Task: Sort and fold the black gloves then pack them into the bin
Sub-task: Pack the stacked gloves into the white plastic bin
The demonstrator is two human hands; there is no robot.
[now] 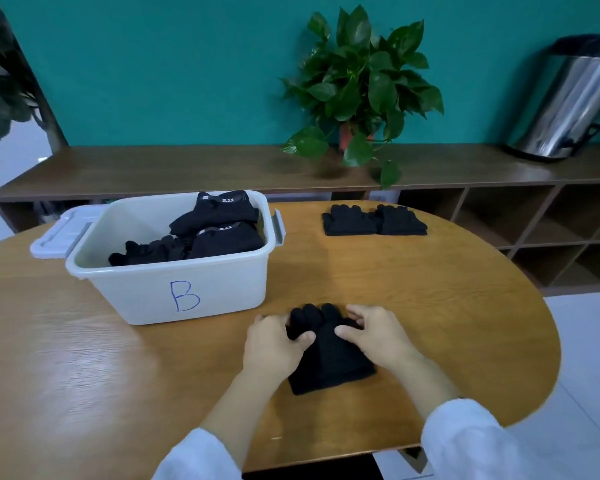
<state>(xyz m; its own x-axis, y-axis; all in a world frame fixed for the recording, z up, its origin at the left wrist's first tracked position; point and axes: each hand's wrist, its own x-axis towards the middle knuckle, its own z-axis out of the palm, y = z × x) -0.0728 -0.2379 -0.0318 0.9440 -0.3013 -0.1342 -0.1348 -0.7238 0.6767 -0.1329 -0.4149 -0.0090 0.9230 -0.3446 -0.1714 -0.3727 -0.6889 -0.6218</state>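
Pinching the finger end of a black knitted glove pair (pixel 329 355) with both hands, cuff end toward the person.

Left hand (pixel 274 341) and right hand (pixel 374 336) each grip one side of the stack with thumbs on top; its long axis runs straight away from the body, equally near both. It lies on the wooden worktop (pixel 430 306). The white plastic bin marked B (pixel 174 282), partly filled, sits just beyond and left, nearer the left hand; two more folded black glove pairs (pixel 373 221) lie well beyond.

The rounded wooden tabletop (pixel 430 306) carries a white bin (pixel 174 282) at centre left, folded gloves (pixel 374 220) upper right, and another glove pile (pixel 329 362) at lower centre.
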